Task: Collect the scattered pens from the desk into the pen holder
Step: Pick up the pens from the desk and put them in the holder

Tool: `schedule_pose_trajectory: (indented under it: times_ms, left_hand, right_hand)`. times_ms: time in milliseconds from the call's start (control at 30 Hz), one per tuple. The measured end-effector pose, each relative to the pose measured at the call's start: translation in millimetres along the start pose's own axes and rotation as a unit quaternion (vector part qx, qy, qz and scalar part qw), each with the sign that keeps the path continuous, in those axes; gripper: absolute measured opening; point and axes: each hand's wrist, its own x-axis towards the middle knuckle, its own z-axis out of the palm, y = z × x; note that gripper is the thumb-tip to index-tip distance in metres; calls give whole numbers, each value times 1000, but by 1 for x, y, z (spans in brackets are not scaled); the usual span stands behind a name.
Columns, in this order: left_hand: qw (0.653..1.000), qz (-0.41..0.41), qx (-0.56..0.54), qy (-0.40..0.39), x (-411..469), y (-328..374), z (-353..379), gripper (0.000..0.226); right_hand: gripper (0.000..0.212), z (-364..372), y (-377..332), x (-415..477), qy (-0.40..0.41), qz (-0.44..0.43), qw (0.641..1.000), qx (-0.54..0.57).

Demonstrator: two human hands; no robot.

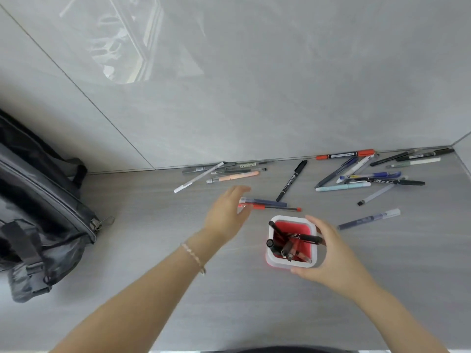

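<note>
- The square pen holder, white-rimmed with a red inside, stands on the grey wood-grain desk, several pens in it.
- The right hand wraps its right side, fingers curled on the rim.
- The left hand, blurred and open, hovers over a red pen and a blue pen.
- A dark fabric bag sits far left.

Desk: grey wood-grain laminate with a matt, finely streaked surface, meeting a smooth, glossy grey wall panel that mirrors a window. Pen holder under my right hand: smooth plastic, matt white at the rim and red inside, with plastic pens in it; the scattered pens are likewise plastic, some clear-barrelled, some opaque and slightly shiny. Bag: grey woven cloth with a faint sheen and a metal zip pull; on my left wrist, a bracelet that looks metallic.
</note>
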Motion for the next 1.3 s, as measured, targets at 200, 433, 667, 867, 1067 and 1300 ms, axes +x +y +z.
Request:
schedule_pose_trajectory:
  times_ms: [200, 433, 667, 867, 1067, 1300]
  left_hand:
    - [948, -12, 275, -162, 50, -29, 17, 42]
    - [941, -5, 231, -247, 22, -24, 12, 29]
    - [991, -94, -39, -88, -49, -4, -50, 26]
    - [997, 5, -2, -77, -82, 47, -108, 15]
    - [892, 103, 395, -194, -62, 80, -78, 14]
    - [896, 145, 376, -186, -14, 115, -34, 17]
  right_hand:
    - [95, 0, 4, 6, 4, 3, 1000, 1]
    - [93, -1, 7, 8, -4, 9, 999, 30]
    - [93, 0, 7, 7, -6, 18, 999, 45]
    - [96, 2, 7, 6, -4, 22, 999, 43]
    - [93, 1, 4, 4, 2, 9, 999, 36]
    - [92, 5, 5, 1, 13, 22, 998, 54]
